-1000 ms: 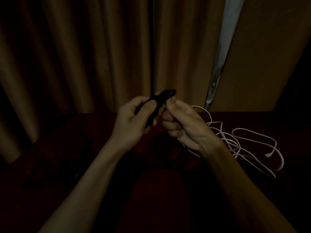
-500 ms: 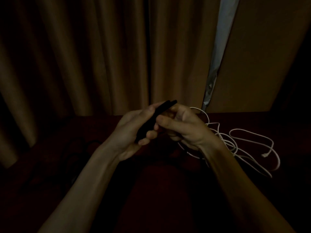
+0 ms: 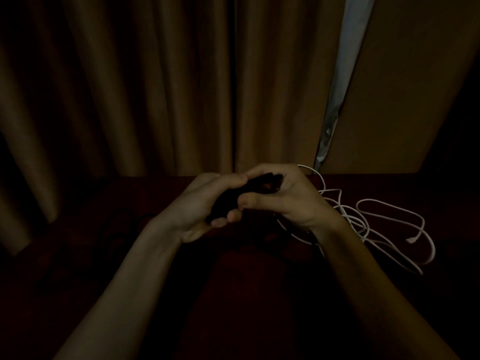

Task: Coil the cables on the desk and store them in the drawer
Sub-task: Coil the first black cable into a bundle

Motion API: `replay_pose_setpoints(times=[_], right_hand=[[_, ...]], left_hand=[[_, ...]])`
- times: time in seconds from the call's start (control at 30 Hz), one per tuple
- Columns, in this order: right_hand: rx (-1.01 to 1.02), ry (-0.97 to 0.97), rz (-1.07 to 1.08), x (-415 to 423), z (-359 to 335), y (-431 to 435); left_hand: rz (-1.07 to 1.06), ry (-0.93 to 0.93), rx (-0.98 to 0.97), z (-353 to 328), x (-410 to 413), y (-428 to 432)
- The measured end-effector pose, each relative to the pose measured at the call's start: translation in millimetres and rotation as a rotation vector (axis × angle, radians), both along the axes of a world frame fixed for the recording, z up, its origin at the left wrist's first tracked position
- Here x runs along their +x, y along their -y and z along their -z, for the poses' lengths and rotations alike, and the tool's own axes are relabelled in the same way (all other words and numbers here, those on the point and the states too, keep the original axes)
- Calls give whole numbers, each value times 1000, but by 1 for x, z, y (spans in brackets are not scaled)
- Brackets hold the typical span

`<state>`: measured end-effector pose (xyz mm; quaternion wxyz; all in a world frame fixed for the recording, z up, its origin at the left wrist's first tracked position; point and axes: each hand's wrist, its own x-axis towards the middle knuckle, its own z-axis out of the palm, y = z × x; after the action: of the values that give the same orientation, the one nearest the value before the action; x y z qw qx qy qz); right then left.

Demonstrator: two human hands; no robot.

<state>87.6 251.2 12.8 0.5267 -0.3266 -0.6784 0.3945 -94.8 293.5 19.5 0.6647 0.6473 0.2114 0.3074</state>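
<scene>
A bundle of black cable [image 3: 233, 197] sits between both hands above the dark red desk [image 3: 246, 294]. My left hand [image 3: 197, 206] curls round its lower part. My right hand [image 3: 283, 196] grips its upper end, thumb pressed against the bundle. A loose white cable [image 3: 374, 222] lies tangled on the desk to the right, partly hidden behind my right wrist, its plug end [image 3: 411, 239] pointing forward. Another black cable [image 3: 117, 229] lies faintly visible on the desk at left. No drawer is in view.
Brown curtains [image 3: 155, 87] hang right behind the desk, with a pale gap [image 3: 345, 61] at right. The room is very dark and the desk's edges are hard to make out.
Both hands have dropped lower and closed together round the black cable. Its end no longer sticks up above the fingers.
</scene>
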Motion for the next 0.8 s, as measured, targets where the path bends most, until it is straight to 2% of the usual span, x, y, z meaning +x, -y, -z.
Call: replay_pose_setpoints(times=[0.13,0.33,0.43,0.5,0.57,0.67,0.8], right_hand=[[-27,-66,-91,-5,2,2],[-4,-27,80,-1,5,-7],[6,2,206,3,6,-9],[-24,-35,209,4,4,-8],[-60,-134,187,5,3,-8],[-55,-186,176,7,2,-7],[-16,-123,206,-4,3,-7]], left_hand=[[-91,-107,139,-2,-2,1],[-332,-212,414,-1,4,4],[-497,-246,790,5,0,-4],[-498,-216,1045,3,-4,-3],[-418,-214,1199,1,-4,-2],[-362,-275,1302,8,-1,-5],[-459,-247,1386,17,-2,-14]])
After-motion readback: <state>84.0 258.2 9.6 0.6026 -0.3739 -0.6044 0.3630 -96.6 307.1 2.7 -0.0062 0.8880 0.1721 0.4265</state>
